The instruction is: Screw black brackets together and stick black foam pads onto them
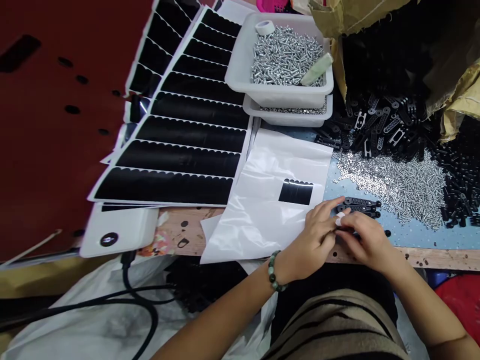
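While my left fingers [329, 205] and right fingers [358, 222] meet at this small white piece [339, 218], near the tabletop's [431, 256] front edge, I can't tell which grip it; black linkage parts [360, 202] lie just beyond!

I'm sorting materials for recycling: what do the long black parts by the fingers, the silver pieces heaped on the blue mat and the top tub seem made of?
Long black parts: probably plastic; dull, dark, patterned surface.
Silver pieces: likely metal, given their bright glints; which metal isn't clear.
Top tub: probably plastic; smooth, whitish, with a rounded rim.
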The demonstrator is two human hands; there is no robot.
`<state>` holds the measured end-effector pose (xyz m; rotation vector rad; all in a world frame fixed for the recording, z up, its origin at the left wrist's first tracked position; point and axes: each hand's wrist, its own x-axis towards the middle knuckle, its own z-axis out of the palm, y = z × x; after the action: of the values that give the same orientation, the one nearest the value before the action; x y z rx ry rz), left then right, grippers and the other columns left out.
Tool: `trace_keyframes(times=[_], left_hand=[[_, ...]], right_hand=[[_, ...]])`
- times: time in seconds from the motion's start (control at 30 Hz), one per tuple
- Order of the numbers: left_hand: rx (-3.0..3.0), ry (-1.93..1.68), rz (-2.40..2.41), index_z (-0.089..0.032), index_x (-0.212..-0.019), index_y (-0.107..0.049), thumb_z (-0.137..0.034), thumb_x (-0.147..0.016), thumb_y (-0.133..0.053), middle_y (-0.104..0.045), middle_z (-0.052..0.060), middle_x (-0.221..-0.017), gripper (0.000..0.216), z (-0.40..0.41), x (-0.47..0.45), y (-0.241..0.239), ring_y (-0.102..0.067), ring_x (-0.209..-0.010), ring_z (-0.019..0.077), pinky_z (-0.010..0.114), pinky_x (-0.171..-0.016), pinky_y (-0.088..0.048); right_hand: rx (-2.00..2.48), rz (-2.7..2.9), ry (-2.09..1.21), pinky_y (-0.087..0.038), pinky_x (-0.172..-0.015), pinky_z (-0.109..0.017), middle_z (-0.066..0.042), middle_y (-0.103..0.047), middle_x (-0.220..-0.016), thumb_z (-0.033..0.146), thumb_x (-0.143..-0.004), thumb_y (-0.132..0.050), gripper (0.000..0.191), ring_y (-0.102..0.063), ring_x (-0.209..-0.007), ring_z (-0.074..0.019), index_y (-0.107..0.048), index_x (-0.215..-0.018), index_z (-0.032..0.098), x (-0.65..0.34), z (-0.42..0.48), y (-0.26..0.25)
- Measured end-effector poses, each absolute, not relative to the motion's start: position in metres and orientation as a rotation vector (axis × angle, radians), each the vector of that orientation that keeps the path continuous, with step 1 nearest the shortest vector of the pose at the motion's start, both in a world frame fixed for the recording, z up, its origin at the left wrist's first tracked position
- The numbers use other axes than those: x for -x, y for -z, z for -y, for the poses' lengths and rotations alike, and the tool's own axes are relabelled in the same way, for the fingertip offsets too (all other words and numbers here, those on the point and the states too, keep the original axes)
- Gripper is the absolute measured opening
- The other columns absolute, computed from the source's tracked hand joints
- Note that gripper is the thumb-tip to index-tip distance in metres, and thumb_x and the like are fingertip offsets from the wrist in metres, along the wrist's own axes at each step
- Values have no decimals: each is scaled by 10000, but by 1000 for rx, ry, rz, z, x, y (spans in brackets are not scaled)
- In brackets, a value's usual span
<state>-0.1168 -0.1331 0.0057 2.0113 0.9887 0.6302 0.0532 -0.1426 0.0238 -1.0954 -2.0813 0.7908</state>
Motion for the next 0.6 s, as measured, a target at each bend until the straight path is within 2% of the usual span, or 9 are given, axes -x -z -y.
trace_keyframes(times=[0.13,0.2,0.33,0.6], left_hand=[[-1919,-822,-1094,-180,-1405,-343,-115,-909,-301,-368,112,-1469,501,134,120,-2,-373,-1330,211,405,-1074,-365],[-2003,-825,-1172,-180,-1356,-410,-109,-891,-319,-433,111,-1424,479,134,122,0,-400,-1300,237,460,-1055,-344],[-2296,-584,-1179,-184,-1224,-555,-103,-811,-421,-569,83,-1314,442,136,120,4,-449,-1231,299,551,-1011,-271],[-2424,-488,-1177,-179,-1259,-554,-118,-774,-471,-556,83,-1339,496,141,118,8,-487,-1199,297,534,-998,-265]], right_hand=[[1308,1783,-815,-519,-676,-309,-33,-635,-830,202,-879,-552,91,-609,-772,-164,-629,-920,226,-66,146,-19],[1472,1512,-880,-519,-606,-294,-30,-617,-816,261,-862,-585,77,-616,-712,-157,-650,-868,220,-73,145,-11],[1616,1141,-1065,-522,-518,-270,-13,-591,-767,378,-797,-648,185,-613,-598,-135,-665,-824,195,-74,139,7],[1709,1147,-1024,-523,-500,-259,-20,-612,-728,407,-779,-642,224,-611,-570,-133,-669,-797,186,-65,134,12]])
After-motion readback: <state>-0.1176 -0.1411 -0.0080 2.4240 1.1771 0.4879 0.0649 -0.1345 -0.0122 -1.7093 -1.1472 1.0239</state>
